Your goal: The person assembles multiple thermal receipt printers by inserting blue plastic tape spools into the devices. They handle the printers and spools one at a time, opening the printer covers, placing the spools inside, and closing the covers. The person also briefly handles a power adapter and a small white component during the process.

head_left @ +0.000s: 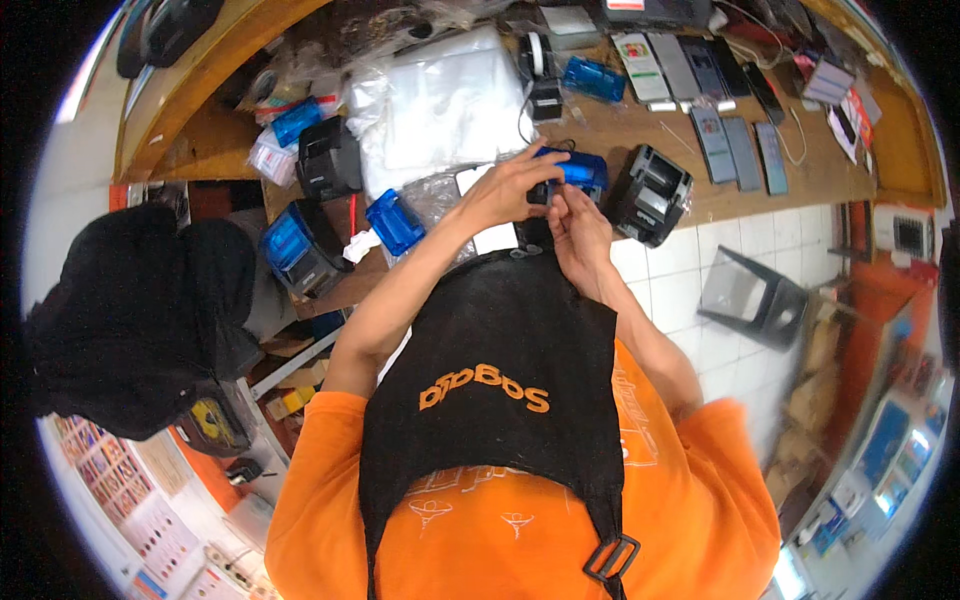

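Over the front edge of the table I hold a small portable printer with a see-through blue cover. My left hand is curled round its left side, thumb and fingers on the dark end. My right hand is closed, with its fingertips pressed together at the lower edge of the same printer; what exactly they pinch is hidden. Just right of it stands a black printer without a blue cover showing. Left of my left forearm lies a loose blue cover, next to a crumpled white scrap.
A blue-topped black printer and another black unit stand on the left. Clear plastic bags cover the table's middle. Several phones lie at the right. A blue case sits farther back. A dark stool stands on the floor.
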Demonstrator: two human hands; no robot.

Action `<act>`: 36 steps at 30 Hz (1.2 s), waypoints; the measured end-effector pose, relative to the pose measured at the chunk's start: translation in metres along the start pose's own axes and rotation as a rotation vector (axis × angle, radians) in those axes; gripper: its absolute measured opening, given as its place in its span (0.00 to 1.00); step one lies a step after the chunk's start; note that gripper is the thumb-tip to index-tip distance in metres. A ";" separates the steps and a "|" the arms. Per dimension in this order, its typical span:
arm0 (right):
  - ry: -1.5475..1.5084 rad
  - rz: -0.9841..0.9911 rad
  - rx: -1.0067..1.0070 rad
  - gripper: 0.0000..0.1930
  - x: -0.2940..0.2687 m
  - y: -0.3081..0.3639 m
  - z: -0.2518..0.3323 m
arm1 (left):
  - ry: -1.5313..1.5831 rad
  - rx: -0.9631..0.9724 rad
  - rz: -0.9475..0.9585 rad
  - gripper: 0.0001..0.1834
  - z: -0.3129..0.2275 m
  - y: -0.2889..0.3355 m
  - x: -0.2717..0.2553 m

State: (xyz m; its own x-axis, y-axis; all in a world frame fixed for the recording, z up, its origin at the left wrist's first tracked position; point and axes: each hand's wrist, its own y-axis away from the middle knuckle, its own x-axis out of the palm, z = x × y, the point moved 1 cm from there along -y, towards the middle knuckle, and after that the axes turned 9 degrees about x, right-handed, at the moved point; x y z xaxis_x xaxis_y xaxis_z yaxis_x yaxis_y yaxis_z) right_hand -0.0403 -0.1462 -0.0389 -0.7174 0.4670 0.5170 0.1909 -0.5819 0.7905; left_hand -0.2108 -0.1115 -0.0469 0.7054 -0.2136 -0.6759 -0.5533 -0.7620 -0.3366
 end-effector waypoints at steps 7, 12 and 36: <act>0.046 0.005 -0.055 0.09 0.003 -0.005 -0.004 | -0.016 -0.031 -0.006 0.34 -0.004 -0.002 -0.002; -0.002 -0.063 -0.053 0.08 0.013 0.006 0.002 | -0.034 -0.010 0.013 0.36 -0.003 -0.006 -0.002; 0.135 -0.047 -0.219 0.12 0.009 0.003 0.009 | -0.035 -0.057 0.042 0.41 -0.001 -0.009 -0.006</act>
State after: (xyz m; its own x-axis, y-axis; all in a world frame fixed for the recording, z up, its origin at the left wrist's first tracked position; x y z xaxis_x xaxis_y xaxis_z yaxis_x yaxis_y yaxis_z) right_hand -0.0403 -0.1370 -0.0290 -0.8077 0.4127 0.4211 0.0157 -0.6990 0.7150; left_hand -0.2092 -0.1041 -0.0390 0.6655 -0.2256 -0.7115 -0.5552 -0.7868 -0.2698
